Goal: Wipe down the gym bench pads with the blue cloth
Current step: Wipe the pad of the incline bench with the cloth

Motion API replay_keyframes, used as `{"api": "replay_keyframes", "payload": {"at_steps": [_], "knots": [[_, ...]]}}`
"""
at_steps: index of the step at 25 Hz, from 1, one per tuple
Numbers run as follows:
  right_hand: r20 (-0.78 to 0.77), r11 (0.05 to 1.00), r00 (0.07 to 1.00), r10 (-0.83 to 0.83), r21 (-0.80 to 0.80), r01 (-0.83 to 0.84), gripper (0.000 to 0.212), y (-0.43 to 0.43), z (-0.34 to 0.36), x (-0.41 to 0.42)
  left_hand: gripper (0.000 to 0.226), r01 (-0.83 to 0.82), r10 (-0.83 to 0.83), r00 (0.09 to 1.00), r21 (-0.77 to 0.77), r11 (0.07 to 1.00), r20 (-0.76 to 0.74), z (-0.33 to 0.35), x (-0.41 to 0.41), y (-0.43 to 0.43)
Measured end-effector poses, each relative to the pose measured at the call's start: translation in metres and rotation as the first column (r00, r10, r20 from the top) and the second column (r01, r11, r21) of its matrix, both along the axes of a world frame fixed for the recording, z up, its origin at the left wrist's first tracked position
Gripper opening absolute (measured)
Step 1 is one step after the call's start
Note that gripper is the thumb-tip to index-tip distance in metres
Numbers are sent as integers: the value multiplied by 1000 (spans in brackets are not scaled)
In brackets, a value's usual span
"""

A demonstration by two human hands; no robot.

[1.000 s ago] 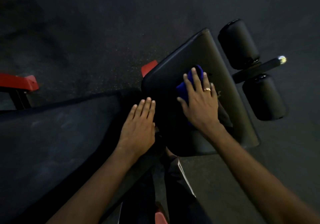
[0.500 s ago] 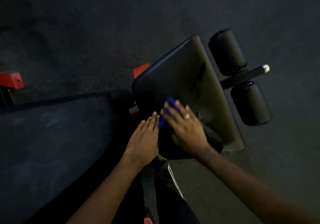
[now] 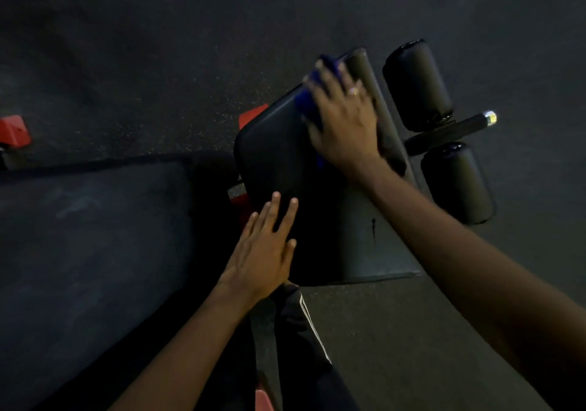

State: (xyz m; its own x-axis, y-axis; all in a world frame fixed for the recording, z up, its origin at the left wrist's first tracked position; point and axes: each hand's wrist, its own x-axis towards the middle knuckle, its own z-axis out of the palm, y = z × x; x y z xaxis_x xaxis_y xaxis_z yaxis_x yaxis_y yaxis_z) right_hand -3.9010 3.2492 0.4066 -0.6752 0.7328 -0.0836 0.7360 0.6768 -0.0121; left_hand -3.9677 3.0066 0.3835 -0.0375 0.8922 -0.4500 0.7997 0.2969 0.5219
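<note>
The black seat pad [image 3: 279,163] of the gym bench lies in the middle of the head view. My right hand [image 3: 344,122] presses the blue cloth [image 3: 309,101] flat on the pad's far end, and the cloth shows past my fingers. My left hand [image 3: 264,252] rests flat with fingers apart on the pad's near left edge, holding nothing. The long black back pad [image 3: 95,236] stretches to the left.
Two black foam rollers [image 3: 417,85] [image 3: 456,182] sit on a bar with a chrome end [image 3: 488,118] to the right of the seat pad. Red frame parts [image 3: 14,131] [image 3: 252,115] show at the left and behind the seat. My leg [image 3: 304,347] in dark trousers stands below.
My right hand has swept the blue cloth from the near left part of the seat pad up to its far end. My left hand has shifted slightly onto the pad's near edge.
</note>
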Motion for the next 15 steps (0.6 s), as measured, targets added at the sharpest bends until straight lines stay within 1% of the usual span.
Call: {"api": "replay_keyframes", "payload": {"at_steps": [1,3,4,5,6,8,10,11,12,13,15], "knots": [[13,994,994,105,-13,-105,74,-30,-4,21,73,2,-2,1000,-22,1000,-1,1,8,5],[56,950,950,306,-75,-302,84,-82,-6,76,74,-4,2,1000,-91,996,-20,-3,17,8],[82,930,929,361,-100,-352,89,-95,-2,100,75,-4,1,1000,-111,994,-26,-5,18,7],[75,926,926,371,-111,-362,91,-91,3,116,77,2,-5,1000,-114,994,-26,-8,17,5],[49,940,943,329,-109,-323,91,-76,6,122,79,13,-16,1000,-110,994,-24,-11,15,3],[-5,983,988,155,-96,-154,86,-35,10,107,80,30,-31,999,-102,994,-8,-15,10,1],[-45,996,998,-35,-81,31,78,-3,13,73,81,34,-33,999,-110,993,11,-17,10,0],[-54,993,993,-101,-69,97,75,-1,12,57,82,34,-32,999,-117,993,14,-17,11,1],[-61,991,991,-122,-66,118,75,-9,7,49,84,38,-37,999,-125,991,13,-16,11,2],[-58,994,995,-85,-68,81,76,-29,2,50,86,48,-47,999,-134,990,8,-15,11,3],[-49,988,991,123,-85,-127,81,-91,-9,81,92,81,-82,997,-153,985,2,-14,7,4]]}}
